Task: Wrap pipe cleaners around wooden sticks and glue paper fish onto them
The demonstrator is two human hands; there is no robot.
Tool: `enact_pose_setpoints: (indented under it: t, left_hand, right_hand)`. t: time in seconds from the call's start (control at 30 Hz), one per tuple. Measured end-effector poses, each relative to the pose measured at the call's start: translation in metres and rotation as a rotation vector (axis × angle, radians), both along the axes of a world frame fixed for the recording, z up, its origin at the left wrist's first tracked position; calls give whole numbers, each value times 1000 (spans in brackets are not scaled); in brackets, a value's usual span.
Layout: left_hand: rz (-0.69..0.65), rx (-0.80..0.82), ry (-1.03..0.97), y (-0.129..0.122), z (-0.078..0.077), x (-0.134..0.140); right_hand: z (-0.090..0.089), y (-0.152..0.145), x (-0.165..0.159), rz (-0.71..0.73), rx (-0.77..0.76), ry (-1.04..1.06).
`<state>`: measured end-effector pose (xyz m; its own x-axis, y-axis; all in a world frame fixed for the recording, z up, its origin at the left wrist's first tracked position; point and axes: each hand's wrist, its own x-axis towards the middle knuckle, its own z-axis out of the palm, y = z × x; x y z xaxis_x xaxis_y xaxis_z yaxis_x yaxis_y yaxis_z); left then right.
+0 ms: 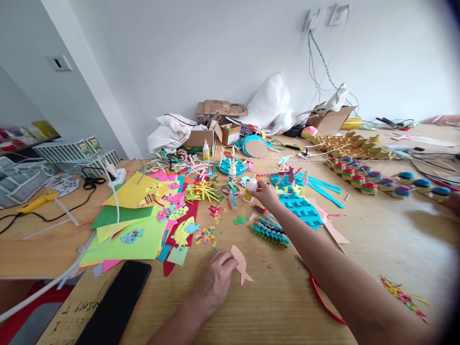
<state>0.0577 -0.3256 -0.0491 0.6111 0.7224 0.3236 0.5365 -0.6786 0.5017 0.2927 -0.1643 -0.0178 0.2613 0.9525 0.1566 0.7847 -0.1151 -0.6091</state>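
Observation:
My left hand [217, 278] lies low over the table, its fingers closed on the edge of a pink paper fish [241, 266]. The fish lies flat, its tail toward me. Farther off, my right hand [266, 196] reaches across and has its fingers around a small white glue bottle [248, 190], which stands roughly upright. A second glue bottle [232, 172] is just behind it. Near my left hand are scattered paper dots [205, 235] and green paper scraps [239, 220]. A braided blue and green piece [269, 233] lies under my right forearm.
Coloured paper sheets [140, 235] with decorated fish spread at left, a black phone [117, 302] in front of them. Red-handled scissors [323, 299] lie beside my right forearm. A blue egg-carton piece [300, 211] and painted egg-carton cups [366, 184] are at right. Another hand [453, 203] shows at the right edge.

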Motion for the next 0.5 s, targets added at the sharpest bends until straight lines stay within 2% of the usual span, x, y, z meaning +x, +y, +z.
enact_pose_setpoints:
  t: [0.1,0.2,0.33,0.43,0.5]
  left_hand:
    - [0,42,-4,1,-6,1]
    - [7,31,-28,2,-8,0]
    - [33,-23,-106,4,-8,-2]
    - [56,-27,-154,6,-8,-2]
    - [55,-15,-161,7,-9,-2]
  right_hand:
    - [8,-3,3,15,-31,-68]
    - [23,-21,10,66,-46,-150]
    - [37,-71,15,262,-95,-267]
    - [37,-109,13,405,-137,-348]
    - [34,-127,10,429,-146,-400]
